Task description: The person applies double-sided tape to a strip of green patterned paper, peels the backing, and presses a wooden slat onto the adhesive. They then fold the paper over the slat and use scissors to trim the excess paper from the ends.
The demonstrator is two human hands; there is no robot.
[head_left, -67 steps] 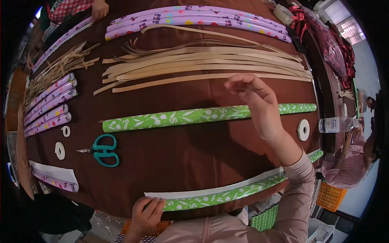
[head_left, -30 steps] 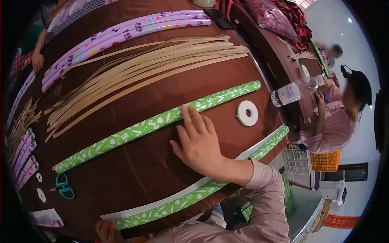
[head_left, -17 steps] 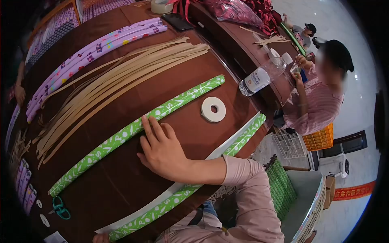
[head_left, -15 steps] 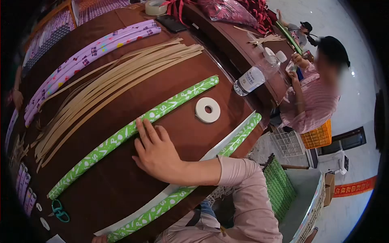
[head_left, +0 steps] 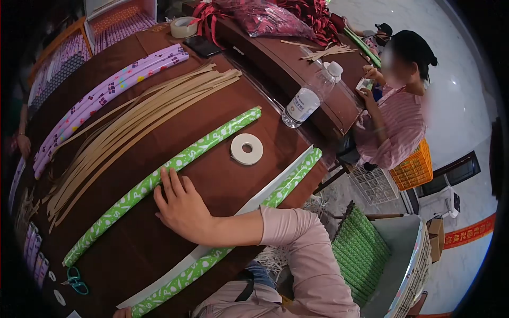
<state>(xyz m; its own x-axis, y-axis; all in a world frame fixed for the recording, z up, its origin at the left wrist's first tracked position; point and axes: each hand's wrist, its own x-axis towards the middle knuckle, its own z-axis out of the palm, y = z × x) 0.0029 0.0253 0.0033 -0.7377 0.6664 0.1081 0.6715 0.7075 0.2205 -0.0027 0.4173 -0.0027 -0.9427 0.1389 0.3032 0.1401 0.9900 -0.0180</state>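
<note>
My right hand (head_left: pixel 183 209) lies palm down with its fingers stretched out, the fingertips touching the middle of a closed green patterned wrapping paper roll (head_left: pixel 143 188). Under my right forearm runs a second green wrapping paper roll (head_left: pixel 193 270), its white inner side showing along a loose edge. At the bottom edge, my left hand (head_left: pixel 123 313) shows only in part, its fingers closed at the near end of this second roll. A white tape roll (head_left: pixel 246 149) lies flat between the two rolls.
Tan strips (head_left: pixel 132 132) and purple patterned rolls (head_left: pixel 106 100) lie farther back. Scissors (head_left: pixel 77 281) rest at the left, and a water bottle (head_left: pixel 307 100) stands at the right. A co-worker (head_left: pixel 395 116) sits beyond it. A bin (head_left: pixel 392 286) holds several green rolls.
The whole view has shifted, so the table's things appear farther left. My right hand stays on the green roll, and my left hand remains at the other roll's end. The co-worker's head has turned.
</note>
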